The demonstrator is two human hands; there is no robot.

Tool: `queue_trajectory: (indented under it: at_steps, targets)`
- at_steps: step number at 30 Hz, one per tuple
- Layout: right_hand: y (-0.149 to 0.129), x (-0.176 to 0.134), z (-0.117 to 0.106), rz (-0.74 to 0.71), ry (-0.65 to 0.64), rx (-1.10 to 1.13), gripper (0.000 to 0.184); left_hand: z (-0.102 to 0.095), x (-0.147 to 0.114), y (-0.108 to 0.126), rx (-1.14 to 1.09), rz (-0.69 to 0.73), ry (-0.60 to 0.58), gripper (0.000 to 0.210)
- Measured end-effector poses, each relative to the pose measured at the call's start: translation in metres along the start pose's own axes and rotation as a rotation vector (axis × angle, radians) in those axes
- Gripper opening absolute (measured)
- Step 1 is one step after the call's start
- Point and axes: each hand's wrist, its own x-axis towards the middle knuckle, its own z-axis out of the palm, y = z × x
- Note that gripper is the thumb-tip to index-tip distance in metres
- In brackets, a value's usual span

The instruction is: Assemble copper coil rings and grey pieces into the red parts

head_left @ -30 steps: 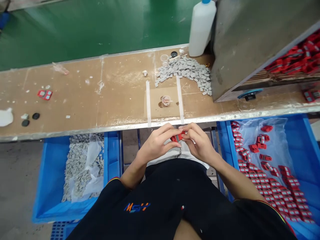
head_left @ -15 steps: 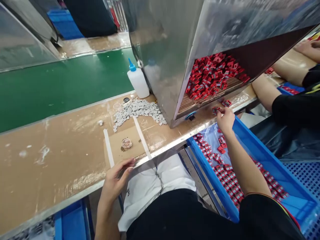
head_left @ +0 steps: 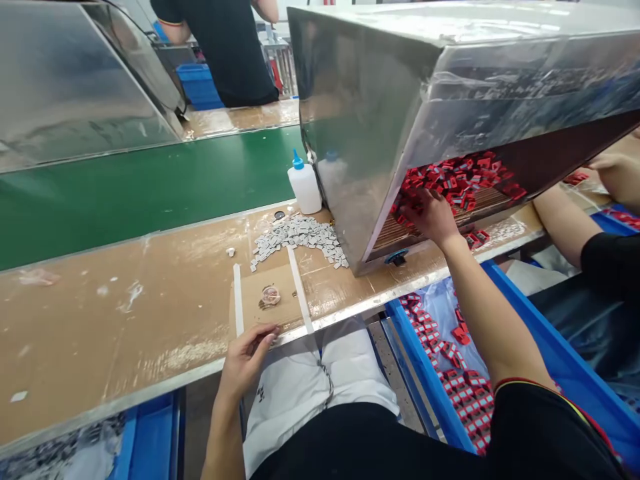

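My right hand [head_left: 434, 217] reaches inside the open front of a metal hood, its fingers among a heap of small red plastic pieces [head_left: 465, 180]. Its fingertips are partly hidden, so what it grips is unclear. My left hand [head_left: 250, 357] rests at the table's front edge, thumb apart from the fingers, holding nothing. Just beyond it, a small round clear dish [head_left: 271, 295] sits on a cardboard patch [head_left: 255, 313] between white tape strips. Behind that spreads a pile of small flat grey pieces [head_left: 300, 233].
A white bottle with a blue nozzle [head_left: 305, 190] stands against the metal hood [head_left: 360, 133]. Beyond runs a green belt [head_left: 225, 163]. Below right, a blue crate [head_left: 520, 297] holds rows of red pieces. Co-workers sit at right and stand at the back.
My right hand has moved from the table in front of the hood up and left into the red heap. My left hand stays at the edge. The view has tilted up.
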Motion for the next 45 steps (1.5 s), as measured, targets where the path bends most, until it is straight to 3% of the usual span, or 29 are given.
queue_trajectory:
  at_steps: [4,7,9,11,15,17,19,22,25,30,33,35,41,45]
  targets:
    - [-0.024,0.023,-0.003,0.076,-0.109,-0.061,0.013,0.0,-0.004,-0.002,-0.007,0.018,-0.001,0.036]
    - [-0.036,0.008,-0.028,0.191,0.039,0.088,0.015,-0.002,-0.004,-0.005,-0.009,0.077,-0.002,0.033]
    - [-0.051,-0.029,-0.044,0.245,0.18,0.227,0.021,-0.004,-0.004,-0.006,-0.004,0.14,-0.003,0.03]
    - [-0.076,-0.083,-0.047,0.301,0.2,0.391,0.025,-0.002,-0.005,-0.005,0.01,0.22,-0.026,0.027]
    - [-0.148,-0.198,-0.019,0.385,-0.093,0.714,0.023,0.016,-0.008,0.001,-0.036,0.431,-0.186,0.027]
    - [-0.183,-0.234,0.002,0.411,-0.244,0.866,0.022,0.028,-0.007,0.002,-0.085,0.522,-0.253,0.047]
    - [-0.211,-0.25,0.021,0.459,-0.324,0.967,0.022,0.035,-0.003,0.0,-0.085,0.576,-0.231,0.054]
    - [-0.232,-0.246,0.042,0.473,-0.435,1.036,0.026,0.027,0.003,-0.008,-0.052,0.557,-0.146,0.043]
    - [-0.236,-0.226,0.061,0.377,-0.548,1.033,0.03,0.005,0.005,-0.018,-0.041,0.461,-0.06,0.033]
    - [-0.233,-0.182,0.1,0.119,-0.457,0.839,0.026,-0.017,0.008,-0.03,-0.104,0.282,0.091,0.023]
    - [-0.234,-0.162,0.115,-0.076,-0.458,0.715,0.013,-0.016,0.008,-0.032,-0.168,0.172,0.055,0.027]
    - [-0.235,-0.155,0.118,-0.149,-0.45,0.667,0.013,-0.015,0.008,-0.031,-0.195,0.134,0.029,0.029]
    - [-0.239,-0.154,0.122,-0.101,-0.287,0.662,0.018,-0.017,0.009,-0.032,-0.13,0.145,-0.032,0.03]
    - [-0.239,-0.162,0.123,0.038,-0.357,0.748,0.018,-0.016,0.01,-0.031,-0.013,0.162,-0.029,0.025]
